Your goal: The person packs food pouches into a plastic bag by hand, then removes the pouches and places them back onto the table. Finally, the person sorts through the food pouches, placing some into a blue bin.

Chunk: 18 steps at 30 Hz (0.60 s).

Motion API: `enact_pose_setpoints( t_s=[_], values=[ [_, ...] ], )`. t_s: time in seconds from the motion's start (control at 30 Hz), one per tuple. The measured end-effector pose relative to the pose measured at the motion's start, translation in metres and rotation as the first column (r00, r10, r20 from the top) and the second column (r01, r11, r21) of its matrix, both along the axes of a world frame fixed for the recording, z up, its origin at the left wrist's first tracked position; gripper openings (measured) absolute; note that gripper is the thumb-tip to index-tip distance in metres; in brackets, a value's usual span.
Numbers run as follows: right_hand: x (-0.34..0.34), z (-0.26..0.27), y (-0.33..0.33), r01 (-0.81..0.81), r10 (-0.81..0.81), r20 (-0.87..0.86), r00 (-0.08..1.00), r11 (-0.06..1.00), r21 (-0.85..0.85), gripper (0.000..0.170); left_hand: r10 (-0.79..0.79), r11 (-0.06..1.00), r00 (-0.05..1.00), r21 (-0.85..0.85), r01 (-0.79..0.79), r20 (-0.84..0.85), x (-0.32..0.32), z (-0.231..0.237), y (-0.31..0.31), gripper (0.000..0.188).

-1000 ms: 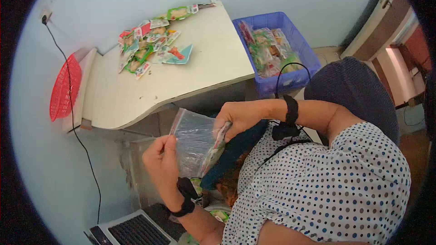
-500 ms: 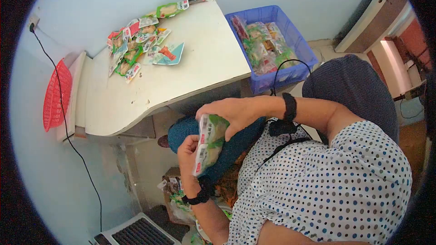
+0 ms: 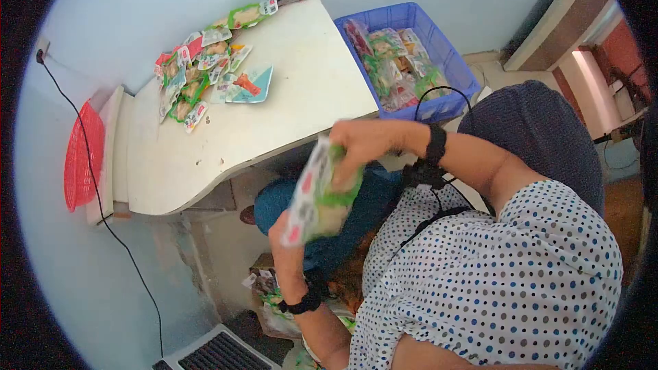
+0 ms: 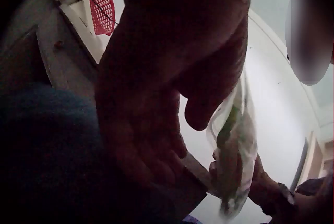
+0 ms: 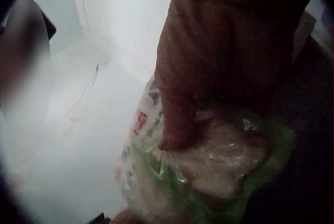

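My right hand (image 3: pixel 363 142) grips a clear plastic bag of green-and-white food packets (image 3: pixel 332 216), which is blurred in the head view. In the right wrist view, the thumb (image 5: pixel 177 125) presses into the clear film over pale food. My left hand (image 4: pixel 162 73) hangs beside the bag with its fingers loosely bent and nothing between them. Its thumb (image 4: pixel 197 117) stands apart from the fingers, and the bag (image 4: pixel 235 161) shows past it. In the head view the bag partly hides the left hand.
On the white table (image 3: pixel 295 82) lies a pile of food packets (image 3: pixel 185 85), with a blue packet (image 3: pixel 257 92) beside it. A blue crate (image 3: pixel 445 41) holds several bagged packets. A red basket (image 3: pixel 86 157) leans at the left. Below sits a box of packets (image 3: pixel 274 315).
The bag was stretched between both hands, then turned so its printed packets faced up. Now the right hand has raised it away to the right, and the left hand has let go.
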State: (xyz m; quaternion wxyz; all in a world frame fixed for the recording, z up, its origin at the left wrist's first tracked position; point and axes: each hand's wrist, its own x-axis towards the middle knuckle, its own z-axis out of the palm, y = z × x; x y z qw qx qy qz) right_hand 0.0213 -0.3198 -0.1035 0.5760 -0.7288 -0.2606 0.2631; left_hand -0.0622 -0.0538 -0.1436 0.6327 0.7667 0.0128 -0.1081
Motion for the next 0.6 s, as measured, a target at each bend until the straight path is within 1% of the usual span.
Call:
enact_pose_setpoints(
  t_s=[0.03,0.07,0.1,0.13,0.17,0.2,0.27,0.3,0.37,0.4,0.43,0.47,0.5,0.53,0.57,0.6],
  values=[
    [0.008,0.008,-0.012,0.065,-0.065,-0.007,0.998,0.997,-0.032,0.023,0.065,0.995,0.995,0.073,-0.071,0.080,0.001,0.004,-0.004,0.022],
    [0.015,0.015,-0.028,0.167,-0.168,-0.027,0.985,0.985,-0.053,0.025,-0.048,0.996,0.996,-0.084,0.041,-0.076,0.006,0.001,0.003,0.028],
    [0.023,0.019,-0.043,0.267,-0.271,-0.043,0.962,0.960,-0.078,0.026,-0.034,0.997,0.997,-0.075,0.029,-0.067,0.009,0.003,0.001,0.029],
    [0.033,0.010,-0.057,0.367,-0.351,-0.120,0.929,0.918,0.148,0.028,-0.020,0.998,0.998,-0.066,0.016,-0.057,0.012,0.009,-0.003,0.029],
    [0.045,-0.001,-0.070,0.457,-0.407,-0.211,0.889,0.814,0.357,0.030,-0.005,0.998,0.999,-0.058,0.003,-0.045,0.015,0.015,-0.006,0.030],
    [0.056,-0.003,-0.087,0.500,-0.431,-0.254,0.866,0.732,0.463,0.030,0.002,0.998,1.000,-0.060,-0.004,-0.025,0.019,0.022,-0.010,0.031],
    [0.074,-0.003,-0.117,0.564,-0.458,-0.347,0.818,0.523,0.639,0.032,0.040,0.998,0.998,-0.040,-0.039,0.046,0.030,0.029,-0.016,0.030],
    [0.078,-0.003,-0.125,0.620,-0.495,-0.408,0.767,0.409,0.670,0.031,0.059,0.998,0.995,-0.031,-0.057,0.084,0.035,0.032,-0.019,0.030],
    [0.092,-0.003,-0.143,0.700,-0.532,-0.535,0.656,0.165,0.694,0.030,0.104,0.992,0.979,0.050,-0.114,0.174,0.049,0.043,-0.028,0.031],
    [0.103,-0.022,-0.163,0.717,-0.721,-0.374,0.584,0.241,0.654,0.034,0.123,0.986,0.968,0.088,-0.145,0.220,0.058,0.046,-0.033,0.031],
    [0.111,-0.046,-0.189,0.814,-0.919,0.025,0.393,0.361,0.456,0.034,0.150,0.978,0.952,0.100,-0.182,0.266,0.067,0.046,-0.037,0.031],
    [0.117,-0.072,-0.217,0.912,-0.859,0.467,0.211,0.345,0.223,0.035,0.173,0.970,0.935,0.113,-0.217,0.310,0.075,0.044,-0.040,0.031],
    [0.126,-0.093,-0.239,0.979,-0.558,0.825,0.092,0.200,0.026,0.035,0.193,0.960,0.914,0.123,-0.251,0.356,0.084,0.044,-0.044,0.031],
    [0.122,-0.091,-0.253,0.982,-0.887,0.461,-0.030,0.060,0.178,0.037,0.175,0.957,0.903,0.148,-0.250,0.393,0.083,0.050,-0.045,0.032],
    [0.129,-0.100,-0.265,0.962,-0.993,-0.035,-0.115,-0.120,0.244,0.038,0.164,0.946,0.893,0.190,-0.263,0.419,0.089,0.055,-0.049,0.032],
    [0.139,-0.112,-0.279,0.928,-0.838,-0.523,-0.155,-0.305,0.213,0.039,0.155,0.932,0.883,0.231,-0.280,0.444,0.094,0.058,-0.052,0.032]
  ],
)
